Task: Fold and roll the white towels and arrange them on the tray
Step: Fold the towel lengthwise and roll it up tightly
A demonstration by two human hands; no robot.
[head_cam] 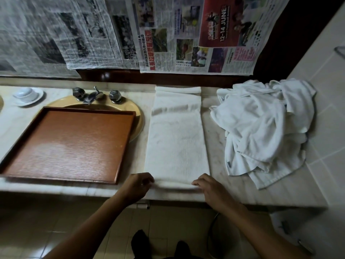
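A white towel (176,135), folded into a long narrow strip, lies flat on the marble counter and runs from the front edge to the back wall. Its near end is curled up into a small first turn. My left hand (138,186) grips that end at its left corner, and my right hand (209,187) grips it at the right corner. Left of the towel a brown wooden tray (24,139) lies across the sink with nothing on it. A heap of loose white towels (261,128) sits on the counter to the right.
A yellow sink (138,113) with a chrome tap (93,95) lies under the tray. A white cup on a saucer (27,95) stands at the far left. Newspaper sheets (186,34) hang on the back wall. A tiled wall (326,90) bounds the counter on the right.
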